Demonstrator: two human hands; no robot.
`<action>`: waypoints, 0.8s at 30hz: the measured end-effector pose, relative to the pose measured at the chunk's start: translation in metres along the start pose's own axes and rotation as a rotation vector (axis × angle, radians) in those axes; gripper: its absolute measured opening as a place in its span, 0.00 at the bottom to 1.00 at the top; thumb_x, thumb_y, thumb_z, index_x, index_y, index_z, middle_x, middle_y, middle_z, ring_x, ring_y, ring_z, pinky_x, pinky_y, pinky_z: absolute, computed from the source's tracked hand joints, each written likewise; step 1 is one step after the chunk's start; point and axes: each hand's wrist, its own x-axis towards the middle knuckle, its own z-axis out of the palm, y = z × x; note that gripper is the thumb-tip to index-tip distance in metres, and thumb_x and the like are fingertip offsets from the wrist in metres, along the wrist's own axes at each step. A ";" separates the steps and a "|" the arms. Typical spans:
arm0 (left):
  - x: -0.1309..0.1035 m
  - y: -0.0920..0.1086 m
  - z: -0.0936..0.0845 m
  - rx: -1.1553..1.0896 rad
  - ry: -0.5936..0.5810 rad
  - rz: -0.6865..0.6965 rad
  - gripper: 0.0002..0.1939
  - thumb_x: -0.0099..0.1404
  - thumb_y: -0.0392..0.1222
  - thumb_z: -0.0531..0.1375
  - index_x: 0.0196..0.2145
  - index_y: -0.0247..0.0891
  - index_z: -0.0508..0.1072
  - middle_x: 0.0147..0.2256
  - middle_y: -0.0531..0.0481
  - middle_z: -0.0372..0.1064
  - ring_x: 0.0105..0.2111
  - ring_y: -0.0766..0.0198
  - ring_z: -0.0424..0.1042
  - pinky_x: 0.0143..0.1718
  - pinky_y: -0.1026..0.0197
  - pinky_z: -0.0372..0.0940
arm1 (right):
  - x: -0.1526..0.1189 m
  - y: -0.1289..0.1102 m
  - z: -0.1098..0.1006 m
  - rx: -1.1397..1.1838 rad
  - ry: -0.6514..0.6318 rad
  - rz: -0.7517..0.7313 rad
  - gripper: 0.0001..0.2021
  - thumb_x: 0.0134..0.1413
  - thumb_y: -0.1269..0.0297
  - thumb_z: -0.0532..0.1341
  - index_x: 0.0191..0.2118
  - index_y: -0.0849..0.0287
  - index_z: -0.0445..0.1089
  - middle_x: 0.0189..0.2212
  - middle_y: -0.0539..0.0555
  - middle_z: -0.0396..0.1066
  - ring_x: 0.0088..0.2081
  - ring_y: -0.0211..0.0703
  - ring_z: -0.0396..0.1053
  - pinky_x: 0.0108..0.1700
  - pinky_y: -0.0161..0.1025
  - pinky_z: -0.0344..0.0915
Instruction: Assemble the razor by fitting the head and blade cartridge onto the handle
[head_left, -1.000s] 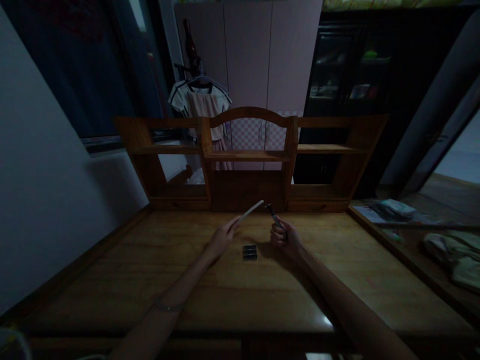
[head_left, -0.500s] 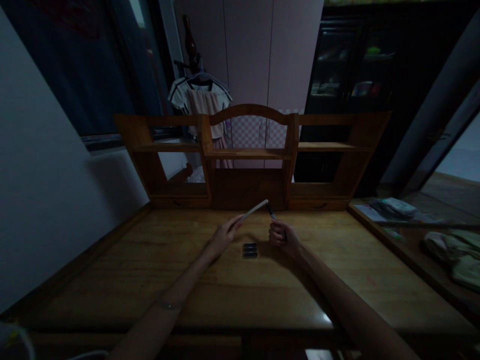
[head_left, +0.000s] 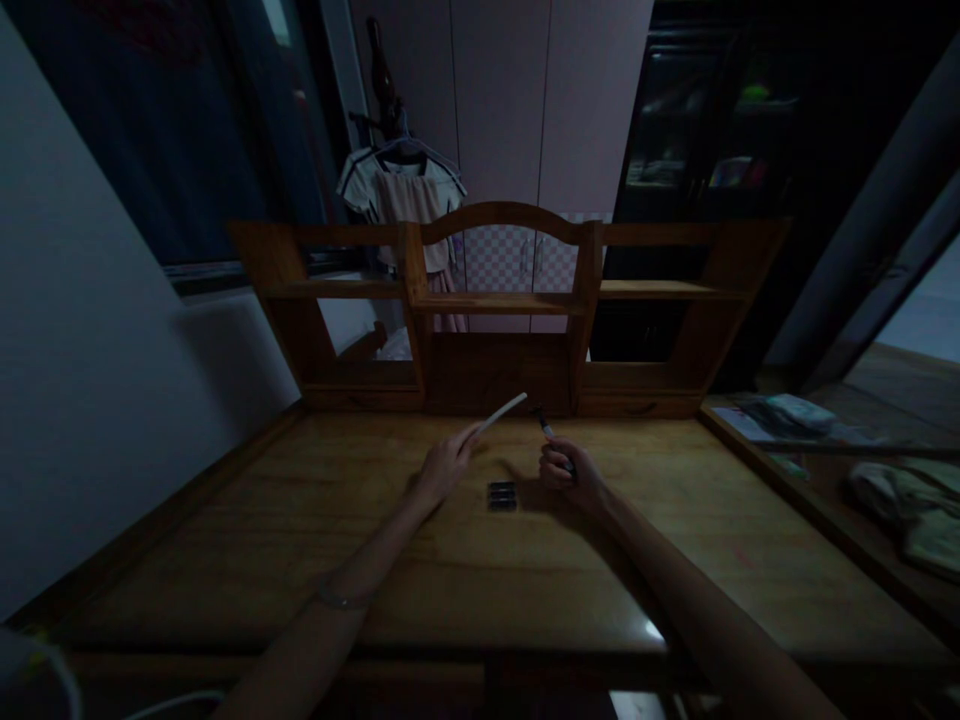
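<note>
Two-handed: holding a pale strip [head_left: 504,410] above the desk [head_left: 495,600] in the closed left hand [head_left: 445,465]; gripping a tool [head_left: 547,427], near but apart from it, in the curled right hand [head_left: 568,468]; with dark pieces [head_left: 502,496] lying below, shelves [head_left: 501,303] beyond.

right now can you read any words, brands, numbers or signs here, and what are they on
No text can be read.
Small dark items on the desk: too small and dark to tell if marked.
Tool in the right hand: too small to tell.
</note>
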 end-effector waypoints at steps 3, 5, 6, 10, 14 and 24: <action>0.001 -0.004 -0.004 -0.028 0.034 -0.024 0.19 0.68 0.45 0.48 0.53 0.41 0.67 0.49 0.49 0.70 0.49 0.59 0.68 0.50 0.58 0.62 | -0.001 -0.001 0.002 -0.004 -0.001 -0.008 0.23 0.58 0.55 0.51 0.16 0.56 0.46 0.09 0.43 0.44 0.12 0.31 0.39 0.16 0.32 0.41; 0.000 -0.003 -0.005 -0.057 -0.004 0.027 0.20 0.68 0.45 0.48 0.54 0.41 0.66 0.50 0.50 0.69 0.50 0.60 0.67 0.51 0.59 0.61 | -0.001 -0.001 0.003 -0.014 0.015 -0.009 0.23 0.58 0.54 0.51 0.16 0.56 0.46 0.09 0.43 0.45 0.12 0.31 0.40 0.16 0.32 0.41; -0.001 -0.002 -0.005 -0.058 -0.033 0.054 0.19 0.68 0.45 0.48 0.54 0.42 0.66 0.50 0.50 0.68 0.50 0.61 0.67 0.52 0.59 0.61 | -0.001 -0.001 0.003 -0.019 0.021 -0.007 0.23 0.58 0.54 0.51 0.16 0.56 0.47 0.09 0.43 0.45 0.12 0.31 0.40 0.16 0.32 0.41; -0.004 0.007 -0.001 0.023 -0.064 0.079 0.18 0.67 0.46 0.49 0.51 0.44 0.69 0.49 0.50 0.69 0.49 0.59 0.68 0.51 0.57 0.61 | -0.001 -0.001 0.003 -0.025 0.037 -0.004 0.23 0.57 0.54 0.53 0.16 0.56 0.46 0.08 0.43 0.46 0.12 0.31 0.40 0.16 0.32 0.41; -0.005 0.012 0.000 0.025 -0.021 0.060 0.18 0.67 0.45 0.49 0.50 0.44 0.70 0.48 0.50 0.70 0.48 0.59 0.68 0.50 0.57 0.62 | -0.001 -0.001 0.002 -0.031 0.053 -0.005 0.23 0.57 0.54 0.53 0.16 0.56 0.46 0.08 0.43 0.45 0.12 0.31 0.40 0.16 0.32 0.41; 0.000 0.001 -0.003 -0.045 0.077 -0.026 0.19 0.67 0.46 0.49 0.53 0.41 0.67 0.49 0.48 0.70 0.48 0.58 0.69 0.49 0.58 0.62 | -0.001 -0.002 0.003 -0.064 0.049 0.002 0.23 0.57 0.54 0.52 0.16 0.57 0.47 0.08 0.43 0.45 0.12 0.31 0.40 0.17 0.32 0.42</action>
